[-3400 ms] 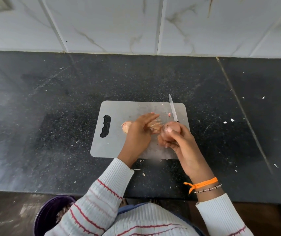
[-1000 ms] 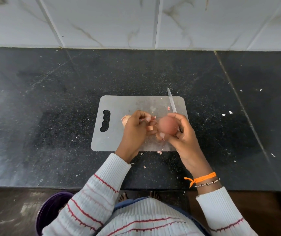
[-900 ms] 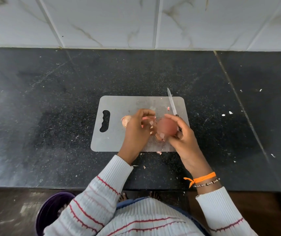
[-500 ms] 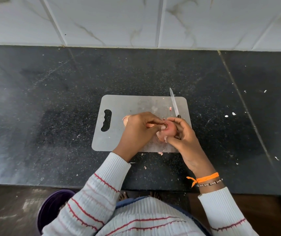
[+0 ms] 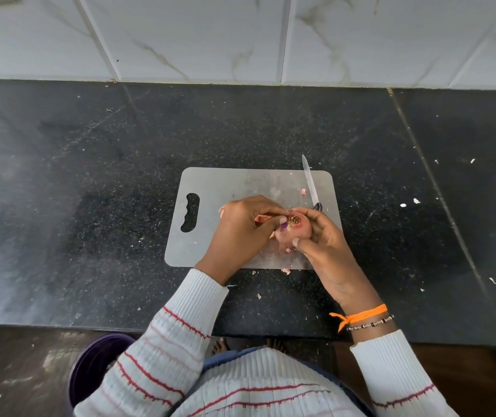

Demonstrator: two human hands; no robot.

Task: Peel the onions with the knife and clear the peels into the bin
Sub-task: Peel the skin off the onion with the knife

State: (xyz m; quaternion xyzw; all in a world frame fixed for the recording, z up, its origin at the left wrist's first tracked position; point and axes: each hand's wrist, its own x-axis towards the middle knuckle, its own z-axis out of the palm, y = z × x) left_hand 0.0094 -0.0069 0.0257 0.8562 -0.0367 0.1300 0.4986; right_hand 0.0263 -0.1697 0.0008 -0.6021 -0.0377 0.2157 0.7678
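A pinkish onion [image 5: 296,231] is held above the grey cutting board [image 5: 228,182] by my right hand [image 5: 322,239], root end turned up. My left hand [image 5: 240,227] pinches a strip of peel [image 5: 261,218] at the onion's root end. The knife [image 5: 310,182] lies at the board's right side with its blade pointing away from me. Its handle is hidden behind my right hand. A bit of another onion [image 5: 221,209] shows behind my left hand. The purple bin [image 5: 96,365] stands on the floor at lower left, partly hidden by my sleeve.
The board lies on a black stone counter [image 5: 90,206] against a white tiled wall. Small peel scraps [image 5: 286,270] lie at the board's near edge, and white flecks [image 5: 409,203] dot the counter to the right.
The onion has been turned in my right hand so its root end faces up. My left hand has closed in and pinched the peel there. The knife has stayed put.
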